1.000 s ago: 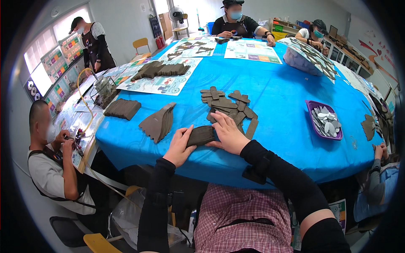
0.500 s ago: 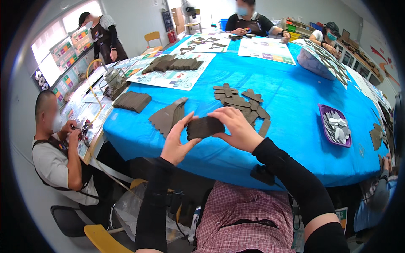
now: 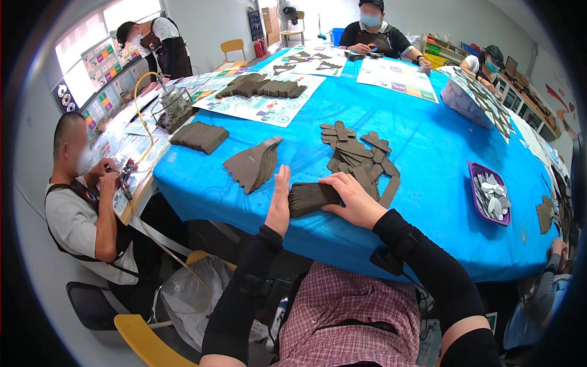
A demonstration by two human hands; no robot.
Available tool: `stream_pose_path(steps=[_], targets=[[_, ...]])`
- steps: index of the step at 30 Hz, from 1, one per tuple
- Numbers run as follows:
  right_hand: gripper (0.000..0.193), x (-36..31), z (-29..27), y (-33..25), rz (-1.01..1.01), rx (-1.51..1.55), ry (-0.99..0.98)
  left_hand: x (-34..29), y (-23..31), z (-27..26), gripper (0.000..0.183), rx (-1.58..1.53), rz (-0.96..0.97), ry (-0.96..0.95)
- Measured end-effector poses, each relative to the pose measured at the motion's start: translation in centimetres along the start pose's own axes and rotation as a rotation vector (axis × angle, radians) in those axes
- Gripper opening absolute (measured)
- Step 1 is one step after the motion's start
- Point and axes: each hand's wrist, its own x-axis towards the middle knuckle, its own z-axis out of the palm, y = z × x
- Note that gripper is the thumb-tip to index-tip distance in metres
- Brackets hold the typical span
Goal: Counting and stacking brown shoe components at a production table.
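Note:
Near the front edge of the blue-covered table, my right hand (image 3: pixel 356 200) grips a stack of thin dark brown strips (image 3: pixel 313 199) with its fingers over the top and thumb on the near side. My left hand (image 3: pixel 279 205) is held upright with straight fingers, its palm against or very close to the stack's left end. Just beyond it lies a fan-shaped stack of brown pieces with scalloped ends (image 3: pixel 252 165). A jumbled pile of loose brown strips with rounded ends (image 3: pixel 354 153) spreads beyond my right hand.
A neat brown stack (image 3: pixel 200 137) lies at the left, and more brown pieces (image 3: pixel 260 87) rest on a printed sheet behind. To the right is a purple basket (image 3: pixel 472 183) of pale ovals. Several people work around the table; one sits at left beside a yellow hose (image 3: pixel 148 147).
The stack of strips has come lower and slightly right, toward the table. My left hand has released its grip on the stack and straightened its fingers; my right hand still holds it.

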Motion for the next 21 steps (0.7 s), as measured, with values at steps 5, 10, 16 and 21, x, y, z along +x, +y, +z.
stream_pose_path(steps=[5, 10, 16, 21], targets=[[0.065, -0.4, 1.2, 0.5, 0.02, -0.057, 0.002, 0.6, 0.5, 1.0, 0.089, -0.188, -0.026, 0.041], [0.069, -0.5, 1.5, 0.7, -0.017, -0.119, 0.003, 0.8, 0.9, 0.8, 0.093, -0.251, -0.07, 0.015], [0.069, -0.5, 1.7, 0.5, -0.031, -0.146, -0.011, 1.4, -0.4, -0.1, 0.086, 0.036, 0.028, 0.023], [0.075, -0.9, 1.0, 0.8, -0.056, -0.172, -0.021, 0.0, 0.2, 0.3, 0.058, 0.886, 0.402, -0.156]])
